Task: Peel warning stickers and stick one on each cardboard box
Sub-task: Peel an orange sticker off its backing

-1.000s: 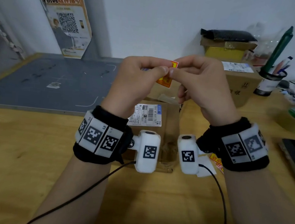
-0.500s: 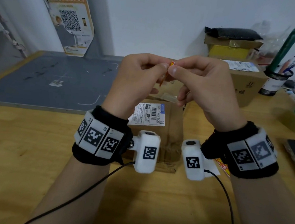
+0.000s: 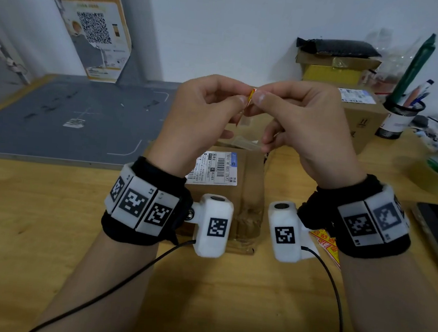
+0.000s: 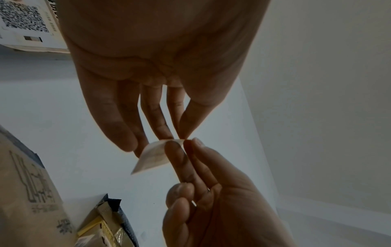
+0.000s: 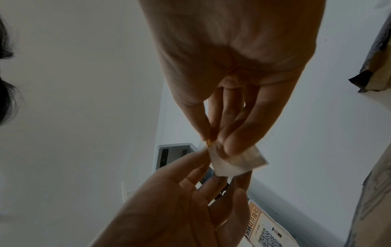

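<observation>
Up at chest height: left hand point(image 3: 203, 117), thumb and forefinger pinching small orange-and-white warning sticker point(image 3: 251, 95) at its top edge, other fingers loosely extended. Right hand point(image 3: 303, 128), pinching same sticker from opposite side, remaining fingers curled. Directly below, flat brown cardboard box point(image 3: 239, 191) with white shipping label, on wooden table point(image 3: 35, 229).

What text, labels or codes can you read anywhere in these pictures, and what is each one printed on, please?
"取件指引": orange heading on the poster, its first characters cut off; it also carries a QR code, with small print too blurred to read.
"B531": large code on the shipping label on the near box; the rest is too small.
Far box: label and side print unreadable.
Stickers on the table: red characters, blurred.
Held sticker: edge-on, unreadable.
</observation>
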`<state>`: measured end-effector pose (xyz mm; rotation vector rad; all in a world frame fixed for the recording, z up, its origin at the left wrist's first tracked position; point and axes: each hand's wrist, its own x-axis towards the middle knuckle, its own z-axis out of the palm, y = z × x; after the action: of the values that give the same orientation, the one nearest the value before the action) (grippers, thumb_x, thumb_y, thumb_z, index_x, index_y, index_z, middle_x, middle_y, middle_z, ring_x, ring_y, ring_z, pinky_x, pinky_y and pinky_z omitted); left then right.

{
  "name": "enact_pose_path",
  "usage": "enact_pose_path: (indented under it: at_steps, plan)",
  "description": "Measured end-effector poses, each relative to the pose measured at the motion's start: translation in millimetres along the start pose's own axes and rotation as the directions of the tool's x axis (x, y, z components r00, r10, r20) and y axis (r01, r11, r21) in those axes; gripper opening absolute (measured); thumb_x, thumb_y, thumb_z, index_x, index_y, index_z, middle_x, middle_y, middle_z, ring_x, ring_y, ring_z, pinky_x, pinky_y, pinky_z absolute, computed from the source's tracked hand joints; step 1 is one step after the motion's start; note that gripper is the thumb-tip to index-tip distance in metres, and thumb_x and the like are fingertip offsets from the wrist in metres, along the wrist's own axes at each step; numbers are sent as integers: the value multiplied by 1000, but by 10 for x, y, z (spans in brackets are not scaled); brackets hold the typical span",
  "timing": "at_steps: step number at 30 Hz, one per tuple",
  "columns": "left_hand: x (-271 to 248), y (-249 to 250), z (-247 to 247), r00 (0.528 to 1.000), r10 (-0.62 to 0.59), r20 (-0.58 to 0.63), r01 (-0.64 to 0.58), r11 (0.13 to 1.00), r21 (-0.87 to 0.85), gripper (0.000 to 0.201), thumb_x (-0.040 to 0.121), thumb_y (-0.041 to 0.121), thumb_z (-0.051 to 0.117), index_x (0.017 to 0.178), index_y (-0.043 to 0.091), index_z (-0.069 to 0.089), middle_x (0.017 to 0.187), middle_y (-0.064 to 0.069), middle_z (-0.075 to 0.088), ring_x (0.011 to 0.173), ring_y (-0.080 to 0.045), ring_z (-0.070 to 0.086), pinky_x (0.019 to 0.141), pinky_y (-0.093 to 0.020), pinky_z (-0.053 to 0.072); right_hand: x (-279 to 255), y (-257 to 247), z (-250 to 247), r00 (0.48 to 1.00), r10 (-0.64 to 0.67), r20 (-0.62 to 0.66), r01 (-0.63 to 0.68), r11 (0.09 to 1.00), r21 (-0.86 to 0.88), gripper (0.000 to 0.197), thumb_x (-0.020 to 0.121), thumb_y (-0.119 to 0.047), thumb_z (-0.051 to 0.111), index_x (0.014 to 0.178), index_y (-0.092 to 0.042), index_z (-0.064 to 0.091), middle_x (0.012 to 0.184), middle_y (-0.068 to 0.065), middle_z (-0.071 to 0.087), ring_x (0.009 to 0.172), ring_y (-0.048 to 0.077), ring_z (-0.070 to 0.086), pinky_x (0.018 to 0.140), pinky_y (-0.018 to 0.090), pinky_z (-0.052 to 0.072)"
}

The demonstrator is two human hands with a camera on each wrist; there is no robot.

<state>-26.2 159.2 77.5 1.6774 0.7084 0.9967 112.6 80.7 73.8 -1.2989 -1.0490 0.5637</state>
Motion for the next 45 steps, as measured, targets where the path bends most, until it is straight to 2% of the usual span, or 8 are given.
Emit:
enact_pose_path:
  at_steps: [12, 25, 28, 31, 34, 37, 40, 45]
  plan:
    - [6, -11, -5, 1000, 21, 14, -21, 1000, 9, 20, 92, 5, 65, 91, 23, 74, 76, 12, 74, 68, -1, 66, 64, -30, 61, 6, 1, -22, 1000, 8, 9, -8, 1000, 12, 17, 98, -16, 67, 93, -3, 78, 86, 13, 78, 45, 24, 54, 46, 32, 55]
    - [11, -12, 1, 1000, 12, 23, -13, 999, 31, 13, 92, 9, 68, 96, 17, 78, 66, 13, 69, 66, 0, 64, 63, -27, 58, 12, 7, -10, 1000, 7, 6, -7, 1000, 6, 17, 96, -11, 67, 82, -5, 74, 74, 7, 74, 45, 19, 54, 43, 29, 54]
    - [1, 6, 16, 1000, 2, 16, -2, 1000, 1, 10, 93, 15, 70, 96, 14, 79, 75, 5, 75, 68, -2, 64, 66, -29, 61, 17, 14, -11, 1000, -14, -6, 14, 1000, 10, 17, 95, -9, 67, 79, -7, 73, 72, 7, 73, 46, 19, 54, 43, 28, 52]
    - [-18, 21, 26, 1000, 5, 22, -4, 1000, -25, 8, 92, 22, 73, 88, 20, 80, 82, 1, 79, 75, -9, 71, 73, -36, 64, 18, 24, -3, 999, -44, 1, 44, 999, 18, 16, 95, -7, 66, 81, -5, 74, 71, 6, 72, 46, 19, 56, 44, 28, 51]
    - [-12, 20, 17, 1000, 7, 10, -7, 999, -43, 10, 92, 21, 73, 86, 22, 80, 84, -1, 80, 75, -14, 74, 76, -38, 64, 17, 28, 5, 998, -63, 24, 62, 998, 26, 16, 96, -7, 66, 81, -5, 73, 70, 6, 71, 47, 18, 56, 44, 28, 51]
    - [2, 13, 6, 1000, -1, -13, 1, 1000, -25, 11, 94, 19, 70, 89, 19, 80, 85, 0, 80, 74, -12, 74, 73, -36, 65, 16, 27, 7, 997, -71, 36, 70, 997, 26, 19, 97, -7, 66, 79, -7, 73, 71, 7, 70, 47, 18, 56, 43, 28, 51]
    - [10, 14, 13, 999, -19, -28, 18, 1000, -26, 12, 94, 17, 69, 91, 13, 80, 88, -4, 80, 76, -17, 76, 70, -32, 64, 15, 25, 13, 996, -82, 32, 81, 997, 15, 19, 96, -6, 66, 78, -6, 72, 73, 10, 70, 47, 18, 57, 43, 28, 52]
    - [27, 6, 11, 998, -44, -36, 43, 999, -23, 14, 94, 15, 68, 94, 7, 79, 89, -6, 78, 71, -10, 72, 65, -26, 60, 17, 32, 16, 996, -85, 3, 85, 996, -5, 21, 93, -6, 68, 74, -11, 73, 73, 12, 71, 46, 18, 57, 43, 30, 53]
